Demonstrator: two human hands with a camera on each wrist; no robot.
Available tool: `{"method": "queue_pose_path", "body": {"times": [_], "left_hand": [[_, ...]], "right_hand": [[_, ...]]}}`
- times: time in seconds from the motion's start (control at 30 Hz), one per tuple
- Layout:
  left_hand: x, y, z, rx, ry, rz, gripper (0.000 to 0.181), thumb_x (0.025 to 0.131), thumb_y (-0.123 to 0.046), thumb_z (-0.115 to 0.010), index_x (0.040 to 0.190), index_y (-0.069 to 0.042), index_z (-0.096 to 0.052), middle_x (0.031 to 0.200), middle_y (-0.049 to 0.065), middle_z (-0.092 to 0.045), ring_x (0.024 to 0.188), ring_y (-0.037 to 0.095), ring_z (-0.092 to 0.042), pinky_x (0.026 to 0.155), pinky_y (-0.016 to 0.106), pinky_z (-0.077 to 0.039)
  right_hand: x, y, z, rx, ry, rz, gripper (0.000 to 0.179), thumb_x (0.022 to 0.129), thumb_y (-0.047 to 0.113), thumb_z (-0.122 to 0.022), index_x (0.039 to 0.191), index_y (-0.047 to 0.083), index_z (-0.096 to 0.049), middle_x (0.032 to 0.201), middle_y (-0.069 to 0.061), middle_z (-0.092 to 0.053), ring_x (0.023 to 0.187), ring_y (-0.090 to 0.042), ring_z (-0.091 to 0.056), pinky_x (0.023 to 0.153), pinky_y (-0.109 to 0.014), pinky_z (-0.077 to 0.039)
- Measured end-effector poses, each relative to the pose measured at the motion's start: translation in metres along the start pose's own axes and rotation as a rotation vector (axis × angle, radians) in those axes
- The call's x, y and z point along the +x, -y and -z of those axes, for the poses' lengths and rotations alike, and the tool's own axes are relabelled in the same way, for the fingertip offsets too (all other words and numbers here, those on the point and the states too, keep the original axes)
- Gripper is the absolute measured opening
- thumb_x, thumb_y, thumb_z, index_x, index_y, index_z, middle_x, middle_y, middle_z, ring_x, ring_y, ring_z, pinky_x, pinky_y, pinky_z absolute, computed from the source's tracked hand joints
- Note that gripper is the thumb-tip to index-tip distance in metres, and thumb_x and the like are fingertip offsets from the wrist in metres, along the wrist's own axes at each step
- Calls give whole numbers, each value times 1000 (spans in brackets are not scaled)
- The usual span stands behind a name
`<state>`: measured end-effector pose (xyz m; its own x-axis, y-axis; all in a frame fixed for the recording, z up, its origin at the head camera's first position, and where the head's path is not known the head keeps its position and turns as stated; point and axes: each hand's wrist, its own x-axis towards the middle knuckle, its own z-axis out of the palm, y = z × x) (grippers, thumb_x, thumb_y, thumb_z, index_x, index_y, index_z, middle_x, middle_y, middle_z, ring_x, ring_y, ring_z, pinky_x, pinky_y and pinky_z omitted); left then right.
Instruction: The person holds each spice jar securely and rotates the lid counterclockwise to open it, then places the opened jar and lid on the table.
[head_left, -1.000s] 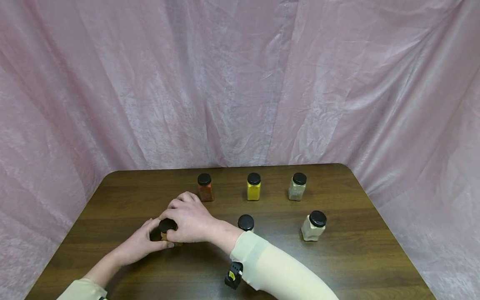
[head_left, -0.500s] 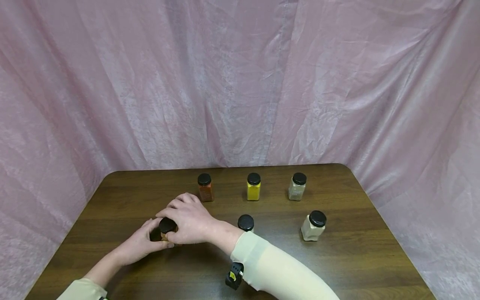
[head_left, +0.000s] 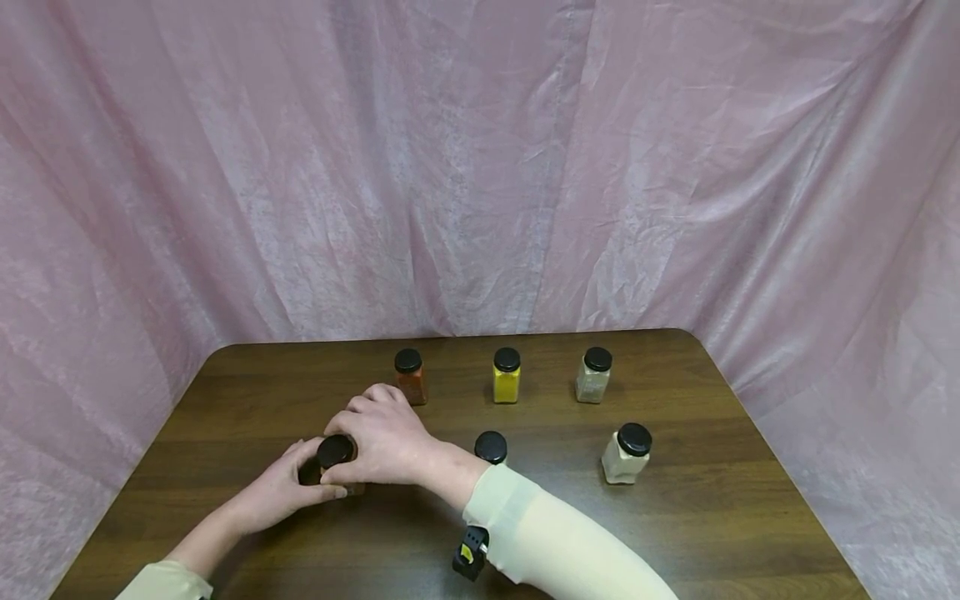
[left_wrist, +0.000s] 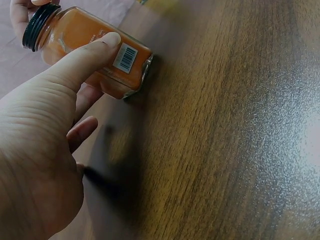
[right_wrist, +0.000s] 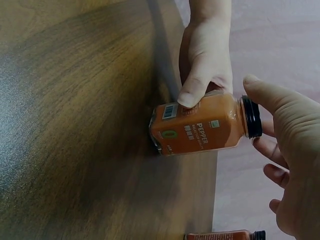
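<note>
A glass pepper jar (right_wrist: 215, 132) of orange powder with a black lid (head_left: 335, 450) stands at the left of the table. My left hand (head_left: 281, 492) grips its body, thumb (left_wrist: 97, 52) laid along the label side and fingers behind the glass. From the right, my right hand (head_left: 386, 437) curls its fingers round the lid. In the right wrist view, its thumb (right_wrist: 262, 90) lies just off the lid's edge, while the fingertips overlap the other side. Much of the jar is hidden by both hands in the head view.
Behind the hands stand a red-brown jar (head_left: 410, 383), a yellow jar (head_left: 506, 385) and a pale grey jar (head_left: 592, 385). A cream jar (head_left: 624, 460) is at right. Another black-lidded jar (head_left: 491, 447) is partly behind the right forearm. A pink curtain (head_left: 480, 167) hangs behind the table.
My right hand's fingers shift slightly about the lid, and its thumb now reaches farther left across the jar's front. The left hand keeps its hold in place. The other jars stay put.
</note>
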<state>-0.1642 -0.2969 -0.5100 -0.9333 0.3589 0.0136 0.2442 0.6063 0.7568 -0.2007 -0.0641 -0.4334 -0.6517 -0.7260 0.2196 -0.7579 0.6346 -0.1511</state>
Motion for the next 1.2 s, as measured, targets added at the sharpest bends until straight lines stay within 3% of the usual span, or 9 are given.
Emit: {"method": "queue_pose_path", "body": {"times": [0.1, 0.2, 0.37, 0.47, 0.6, 0.7, 0.77, 0.97, 1.2], "left_hand": [[1, 0, 0, -8, 0, -13, 47, 85, -40, -84, 126, -38, -61, 126, -7, -59, 125, 22, -40, 106, 57, -27], [1, 1, 0, 3, -2, -12, 47, 85, -42, -84, 126, -39, -61, 126, -7, -57, 122, 22, -43, 101, 55, -34], [2, 3, -1, -16, -5, -36, 48, 84, -39, -85, 126, -37, -62, 130, -9, -60, 130, 28, -40, 109, 64, -21], [2, 4, -1, -45, 1, -41, 49, 85, -36, -85, 128, -36, -62, 133, -8, -61, 137, 34, -34, 112, 70, -6], [1, 5, 0, -82, 22, -12, 56, 87, -34, -84, 137, -36, -58, 145, -1, -54, 147, 45, -18, 110, 75, -1], [-1, 4, 0, -96, 34, 32, 57, 88, -34, -83, 139, -34, -57, 153, 7, -47, 149, 53, -4, 107, 79, 0], [-3, 3, 0, -84, 31, 54, 56, 87, -36, -83, 137, -32, -58, 154, 11, -44, 148, 56, -2, 106, 80, -4], [-5, 1, 0, -36, 14, 78, 64, 86, -43, -83, 142, -28, -55, 153, 17, -40, 146, 56, -10, 104, 79, -17], [-3, 1, 0, -39, 13, 67, 60, 86, -42, -83, 138, -27, -58, 152, 16, -44, 147, 53, -14, 107, 78, -13]], "right_hand": [[0, 1, -1, -8, -1, -6, 49, 81, 72, -73, 118, 42, -69, 113, 21, -60, 118, -10, -44, 109, -37, -30], [1, 1, -1, -5, 2, -12, 45, 82, 70, -73, 117, 42, -69, 112, 21, -59, 116, -9, -44, 107, -36, -31], [1, 1, -2, 23, 12, -8, 40, 86, 64, -74, 118, 41, -70, 112, 20, -59, 113, -9, -44, 99, -32, -35], [1, 2, -2, 34, 21, 4, 37, 88, 56, -74, 120, 39, -70, 114, 19, -59, 113, -9, -44, 96, -30, -36], [1, 3, -1, 33, 40, 21, 37, 88, 46, -74, 124, 40, -69, 119, 17, -59, 118, -9, -43, 100, -32, -36], [1, 5, 0, 33, 60, 35, 39, 88, 41, -73, 127, 41, -67, 124, 17, -58, 123, -10, -42, 104, -34, -35], [2, 6, 1, 32, 71, 42, 40, 88, 39, -73, 128, 41, -67, 127, 18, -58, 125, -10, -42, 105, -34, -35], [2, 8, 1, 36, 83, 58, 41, 88, 35, -72, 128, 43, -66, 128, 19, -57, 126, -10, -40, 106, -35, -34], [1, 7, 1, 43, 75, 67, 43, 88, 35, -72, 130, 42, -65, 130, 17, -57, 128, -10, -40, 105, -35, -35]]}}
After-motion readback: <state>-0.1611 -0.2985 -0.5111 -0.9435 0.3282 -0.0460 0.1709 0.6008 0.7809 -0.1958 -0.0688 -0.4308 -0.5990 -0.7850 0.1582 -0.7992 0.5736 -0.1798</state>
